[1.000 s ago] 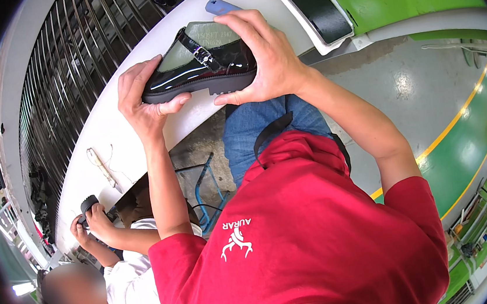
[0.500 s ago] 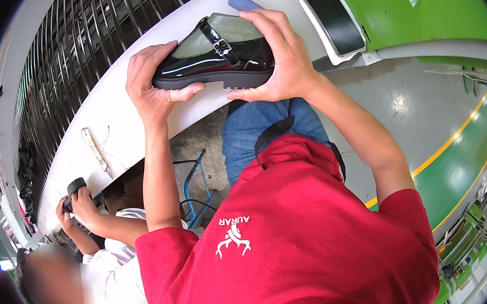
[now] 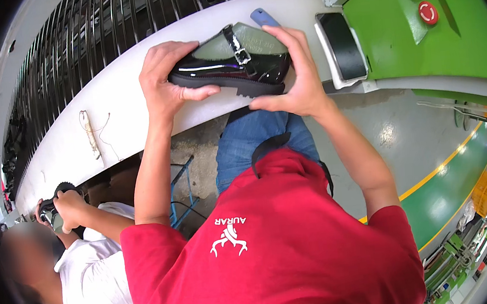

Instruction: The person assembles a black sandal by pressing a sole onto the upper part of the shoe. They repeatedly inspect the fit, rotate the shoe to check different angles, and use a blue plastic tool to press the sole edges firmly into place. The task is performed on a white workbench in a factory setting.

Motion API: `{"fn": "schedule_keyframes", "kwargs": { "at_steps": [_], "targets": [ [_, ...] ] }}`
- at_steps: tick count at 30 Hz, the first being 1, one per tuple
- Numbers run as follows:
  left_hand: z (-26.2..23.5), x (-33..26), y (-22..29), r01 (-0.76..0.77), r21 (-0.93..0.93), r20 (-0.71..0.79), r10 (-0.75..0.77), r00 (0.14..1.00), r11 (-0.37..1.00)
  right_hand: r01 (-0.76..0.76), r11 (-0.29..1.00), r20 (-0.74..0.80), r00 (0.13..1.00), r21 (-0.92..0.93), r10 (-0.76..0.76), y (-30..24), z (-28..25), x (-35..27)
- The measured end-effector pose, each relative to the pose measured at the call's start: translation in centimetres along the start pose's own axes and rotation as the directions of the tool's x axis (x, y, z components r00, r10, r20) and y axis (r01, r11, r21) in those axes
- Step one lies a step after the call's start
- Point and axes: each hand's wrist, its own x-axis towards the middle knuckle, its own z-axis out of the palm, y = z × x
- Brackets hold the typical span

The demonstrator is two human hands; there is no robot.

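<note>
Between my two hands is a shiny black strap shoe (image 3: pixel 203 68) with a thick, treaded black sole and a silver buckle. A grey-green shoe last (image 3: pixel 259 40) fills its opening. My left hand (image 3: pixel 164 86) grips one end, thumb along the sole and fingers over the top. At the other end my right hand (image 3: pixel 303 85) is wrapped round the shoe, thumb under the sole. The shoe is held on its side above the white worktable (image 3: pixel 133 98). Just beyond my right fingers lies a blue handle-like piece (image 3: pixel 264 17) with a hole in it.
A phone-like black-screened device (image 3: pixel 343 45) lies at the right beside a green machine (image 3: pixel 465 19) with a red stop button (image 3: pixel 428 13). Metal rollers (image 3: pixel 97 34) run behind the table. A bundle of string (image 3: pixel 89 134) lies left. A co-worker (image 3: pixel 100 277) handles another black shoe (image 3: pixel 50 213).
My view has shifted, so the table and shoe sit differently in the picture. My grip on the shoe looks the same. The co-worker's hands and shoe have changed position.
</note>
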Motion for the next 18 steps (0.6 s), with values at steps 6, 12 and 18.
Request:
{"fn": "schedule_keyframes", "kwargs": {
  "at_steps": [6, 12, 18],
  "targets": [
    [0.6, -3.3, -0.9, 0.289, -0.217, -0.081, -0.312, 0.947, 0.932, -0.414, 0.805, 0.048, 0.898, 0.426, 0.437, 0.9, 2.1, 0.0],
    [0.5, -2.8, 1.0, 0.548, -0.672, 0.064, -0.699, 0.712, 0.498, -0.351, 0.878, -0.107, 0.909, 0.327, 0.403, -0.7, 2.6, 0.5],
    [-2.0, 4.3, 3.5, 0.280, -0.837, -0.037, -0.559, 0.828, 0.470, 0.286, 0.953, -0.014, 0.957, -0.098, -0.289, -2.9, 2.0, -0.4]
  ]
}}
